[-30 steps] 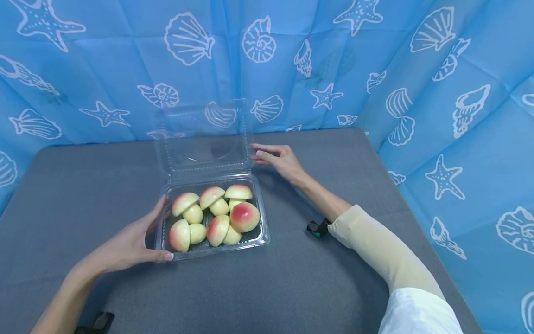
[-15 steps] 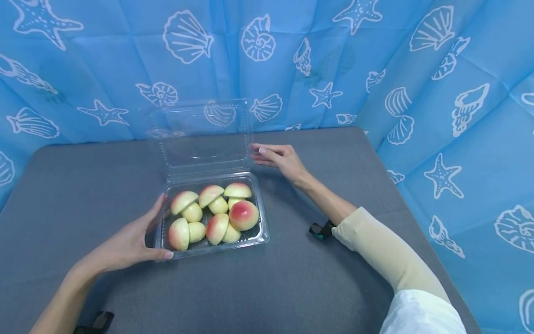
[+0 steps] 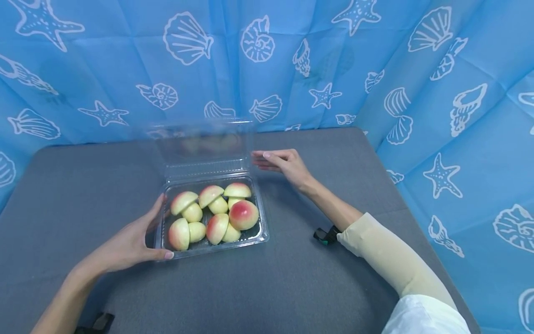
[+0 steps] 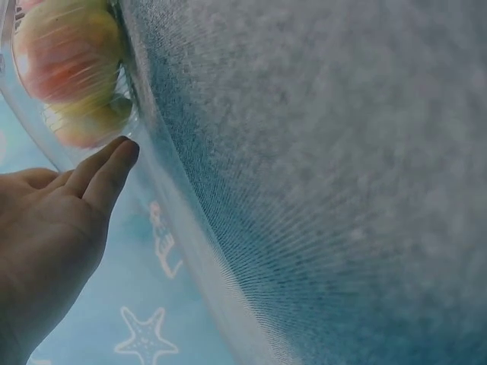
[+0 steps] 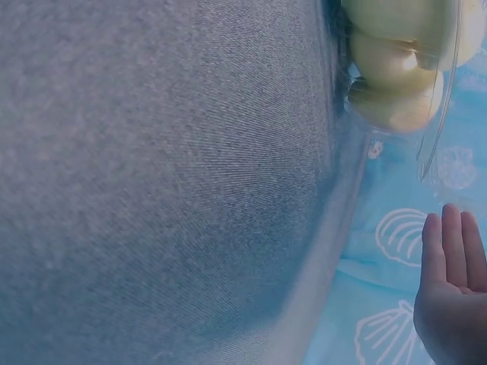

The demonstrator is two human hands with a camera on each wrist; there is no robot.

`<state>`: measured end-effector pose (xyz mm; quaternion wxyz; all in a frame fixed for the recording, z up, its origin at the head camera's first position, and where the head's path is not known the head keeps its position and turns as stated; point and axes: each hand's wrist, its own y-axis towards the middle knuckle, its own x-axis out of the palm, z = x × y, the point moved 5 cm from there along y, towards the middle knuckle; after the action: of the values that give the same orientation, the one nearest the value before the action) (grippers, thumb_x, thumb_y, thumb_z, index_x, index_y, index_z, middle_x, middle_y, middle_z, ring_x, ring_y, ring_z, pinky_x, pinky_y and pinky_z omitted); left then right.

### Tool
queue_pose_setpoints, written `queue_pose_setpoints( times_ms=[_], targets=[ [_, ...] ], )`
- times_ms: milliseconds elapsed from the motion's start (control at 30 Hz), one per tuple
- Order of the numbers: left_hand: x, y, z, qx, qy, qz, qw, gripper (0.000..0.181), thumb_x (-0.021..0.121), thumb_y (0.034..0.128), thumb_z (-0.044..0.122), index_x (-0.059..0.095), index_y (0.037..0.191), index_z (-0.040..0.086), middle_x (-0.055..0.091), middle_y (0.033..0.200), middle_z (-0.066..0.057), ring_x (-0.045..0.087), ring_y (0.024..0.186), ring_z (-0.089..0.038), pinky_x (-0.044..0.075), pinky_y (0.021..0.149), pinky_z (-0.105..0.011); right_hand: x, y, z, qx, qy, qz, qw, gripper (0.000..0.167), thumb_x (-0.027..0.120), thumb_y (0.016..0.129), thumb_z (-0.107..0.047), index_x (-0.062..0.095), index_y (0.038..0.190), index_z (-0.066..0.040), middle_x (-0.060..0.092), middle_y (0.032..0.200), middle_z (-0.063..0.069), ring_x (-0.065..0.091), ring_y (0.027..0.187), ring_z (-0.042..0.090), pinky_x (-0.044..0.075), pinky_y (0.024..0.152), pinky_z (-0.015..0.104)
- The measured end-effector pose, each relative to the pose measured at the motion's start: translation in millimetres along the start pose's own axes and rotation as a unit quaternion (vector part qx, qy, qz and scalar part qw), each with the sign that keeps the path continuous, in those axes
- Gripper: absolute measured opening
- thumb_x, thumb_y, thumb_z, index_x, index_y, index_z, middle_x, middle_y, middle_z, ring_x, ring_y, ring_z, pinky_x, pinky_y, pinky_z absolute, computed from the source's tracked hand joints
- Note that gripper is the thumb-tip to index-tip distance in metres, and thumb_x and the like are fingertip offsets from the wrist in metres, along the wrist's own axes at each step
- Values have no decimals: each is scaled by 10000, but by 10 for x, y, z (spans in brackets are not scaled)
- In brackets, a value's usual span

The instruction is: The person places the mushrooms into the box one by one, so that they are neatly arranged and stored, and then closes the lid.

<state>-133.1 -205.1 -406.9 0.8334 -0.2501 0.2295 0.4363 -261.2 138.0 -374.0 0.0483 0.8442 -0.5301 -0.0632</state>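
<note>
An open clear plastic clamshell container (image 3: pixel 208 251) sits on the table, with several pale yellow, red-tinged mushroom-shaped pieces (image 3: pixel 179 234) in its tray. One piece at the right shows a round red top. Behind the tray, the hinged clear lid (image 3: pixel 200 144) stands tilted up, blurred in the head view. My left hand (image 3: pixel 125 243) holds the tray's left end, thumb at the front edge and fingers along the side. Its fingers (image 4: pixel 110 179) reach a lower corner in the left wrist view. Beside the lid's right edge is my right hand (image 3: pixel 288 167), fingers (image 5: pixel 454 243) straight; contact there is unclear.
The container rests on a grey cloth-covered table (image 3: pixel 317 287). A blue curtain (image 3: pixel 283 60) with white shell and starfish prints hangs behind the table and along its right side. Black straps (image 3: pixel 326 235) sit at both wrists.
The lid's top edge has come down and forward toward the tray. My right hand has shifted slightly lower and to the right. My left hand and the tray have stayed put.
</note>
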Motion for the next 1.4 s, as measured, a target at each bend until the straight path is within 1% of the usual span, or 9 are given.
queue_pose_setpoints(
  times_ms=[200,300,500,733,867,1100,1267,1333,1400],
  targets=[
    [9,-7,0,-70,-26,21,10000,1336,840,754,469,-177,1569,173,-30,1649,-181,279,1406,-500,302,1082,-601,-4,-48,16,-17,-107,-16,9999,322,525,1033,-130,627,1262,72,661,1240,204,650,1147,328,514,994,415],
    [11,-11,-6,-38,4,81,10000,1348,842,748,473,-183,1566,161,-20,1648,-183,301,1397,-497,311,1078,-592,-8,-71,20,-12,-151,-26,9999,319,522,1035,-136,633,1254,69,668,1230,197,651,1148,322,512,998,407],
    [14,-26,-17,31,-3,198,9998,1372,845,748,462,-236,1542,168,-13,1651,-169,336,1392,-461,323,1064,-598,-3,-115,-9,-60,-353,-123,9993,309,539,1029,-144,655,1225,64,680,1215,182,660,1137,300,511,1000,386],
    [11,-47,0,67,79,334,9994,1387,849,737,465,-230,1541,132,-16,1648,-172,367,1372,-461,324,1056,-620,-26,-166,5,-20,-759,-180,9969,274,546,1017,-111,690,1145,85,697,1170,187,690,1078,265,522,982,367],
    [9,-49,0,16,104,374,9992,1407,851,734,470,-284,1518,196,-23,1645,-179,358,1376,-464,343,1046,-624,-38,-196,23,61,-935,-123,9955,248,565,1006,-97,710,1100,80,695,1174,176,694,1071,252,529,971,356],
    [20,-54,10,65,-105,485,9987,1463,886,714,394,-374,1457,349,-1,1607,-278,320,1373,-511,447,959,-606,-34,-229,44,-34,-1161,-255,9929,231,582,1000,-102,731,1106,38,690,1210,137,661,1143,229,510,996,344],
    [12,-51,30,25,-226,573,9981,1493,895,708,381,-419,1417,395,39,1603,-297,349,1360,-510,408,984,-646,-28,-239,45,-118,-1116,-378,9930,221,596,987,-84,731,1115,34,692,1210,133,646,1170,232,497,1016,363],
    [4,-49,36,-29,-173,620,9979,1503,898,698,396,-421,1417,388,66,1601,-302,373,1345,-511,370,1004,-670,-27,-244,49,-94,-1170,-403,9923,214,616,978,-93,737,1115,16,697,1205,116,642,1178,218,483,1032,361],
    [0,-46,42,-86,-100,664,9977,1502,902,688,412,-403,1433,385,116,1584,-331,406,1321,-517,381,993,-677,-24,-251,54,-79,-1249,-424,9912,208,634,968,-100,742,1116,-2,700,1206,99,637,1184,204,469,1047,358]
  ],
)
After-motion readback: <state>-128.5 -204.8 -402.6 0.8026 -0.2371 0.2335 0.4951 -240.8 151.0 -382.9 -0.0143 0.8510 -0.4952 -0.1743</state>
